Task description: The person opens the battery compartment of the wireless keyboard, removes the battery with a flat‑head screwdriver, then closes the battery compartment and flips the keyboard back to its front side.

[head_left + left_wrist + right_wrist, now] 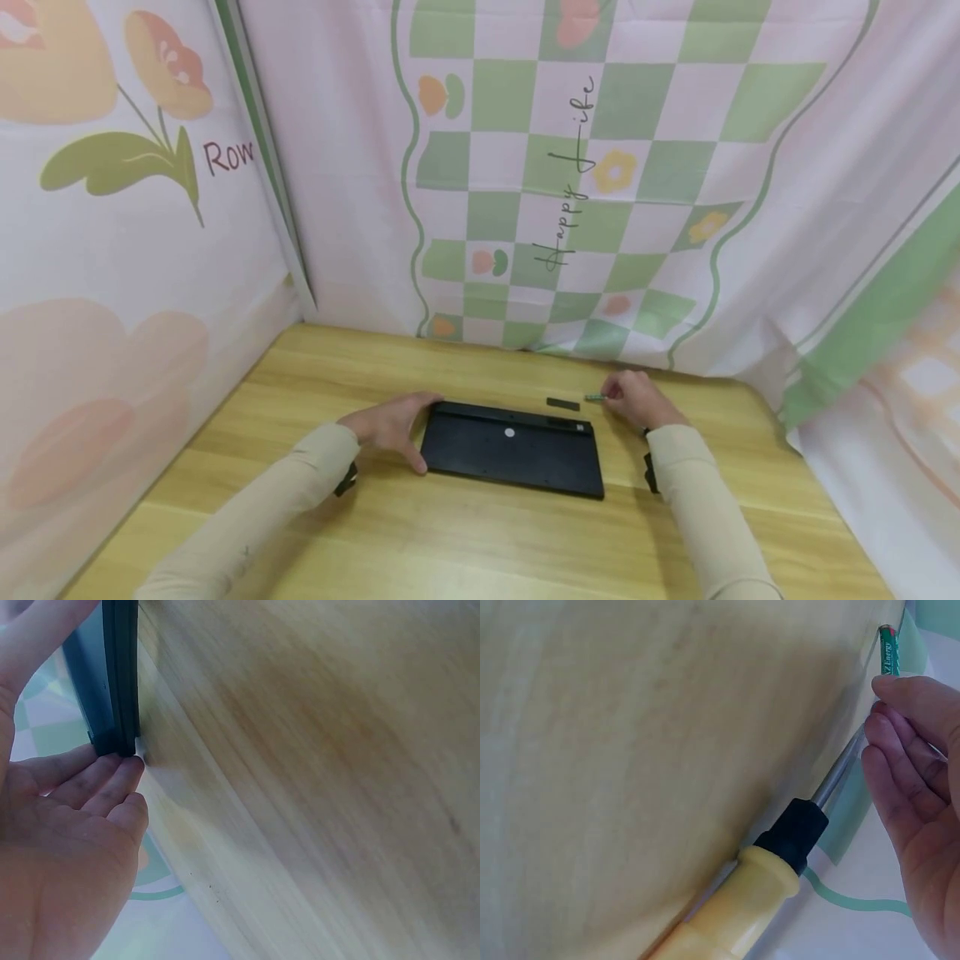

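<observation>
A black keyboard (510, 458) lies underside up on the table, a pale round label on its back and a long battery slot near its far right edge. My left hand (392, 425) grips its left end, thumb at the near corner and fingers at the far corner. In the left wrist view, fingertips (129, 766) press the keyboard's edge (120, 675). My right hand (636, 398) pinches a slim green battery (889, 652) between thumb and fingers, beyond the keyboard's far right corner. Left of the battery lies a small dark battery cover (563, 404).
A screwdriver (757, 900) with a yellow handle and black collar shows beside my right hand in the right wrist view; the head view hides it. The wooden table (480, 542) ends at a checked curtain (562, 208) behind and a flowered curtain (135, 333) on the left.
</observation>
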The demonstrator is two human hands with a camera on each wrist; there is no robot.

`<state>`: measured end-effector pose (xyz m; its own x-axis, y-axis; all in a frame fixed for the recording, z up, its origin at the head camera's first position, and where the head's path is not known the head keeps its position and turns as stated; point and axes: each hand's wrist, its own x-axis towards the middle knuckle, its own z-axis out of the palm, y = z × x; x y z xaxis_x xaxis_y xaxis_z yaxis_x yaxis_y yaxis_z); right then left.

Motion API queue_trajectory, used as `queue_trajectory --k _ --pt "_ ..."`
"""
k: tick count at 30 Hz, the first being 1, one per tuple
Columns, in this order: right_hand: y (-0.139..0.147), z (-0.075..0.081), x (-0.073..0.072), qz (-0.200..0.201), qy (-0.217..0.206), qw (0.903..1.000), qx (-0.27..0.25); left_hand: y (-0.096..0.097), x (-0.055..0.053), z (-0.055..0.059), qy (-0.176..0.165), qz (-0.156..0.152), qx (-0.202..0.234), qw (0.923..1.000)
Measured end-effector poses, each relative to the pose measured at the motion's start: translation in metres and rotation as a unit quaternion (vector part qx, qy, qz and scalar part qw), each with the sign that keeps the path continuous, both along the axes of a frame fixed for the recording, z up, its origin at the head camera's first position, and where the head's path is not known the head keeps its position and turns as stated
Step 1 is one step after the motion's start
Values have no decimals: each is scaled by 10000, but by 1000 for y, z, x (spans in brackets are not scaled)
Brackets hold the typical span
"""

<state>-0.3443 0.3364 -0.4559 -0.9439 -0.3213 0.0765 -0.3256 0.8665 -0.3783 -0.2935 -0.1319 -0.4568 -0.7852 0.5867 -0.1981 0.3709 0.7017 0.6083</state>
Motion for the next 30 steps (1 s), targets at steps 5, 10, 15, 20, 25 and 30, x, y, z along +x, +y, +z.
queue_trajectory --k 5,10,15,20,25,30 --pt "0 -1 0 -3 -165 9998 114 0 1 1 -20 7 29 10000" --pt "-1 -1 4 -19 -221 9995 203 1 2 1 -4 2 15 10000" --pt "-2 -1 7 -2 -221 9995 240 1 2 2 -21 -26 0 10000" --pt "-1 3 7 51 -221 9995 220 1 3 2 -22 -32 30 10000" --pt "-4 14 7 324 -18 9993 185 1 3 4 -51 9 23 10000" --pt "-16 27 10 723 59 9968 325 0 2 5 -21 2 5 10000"
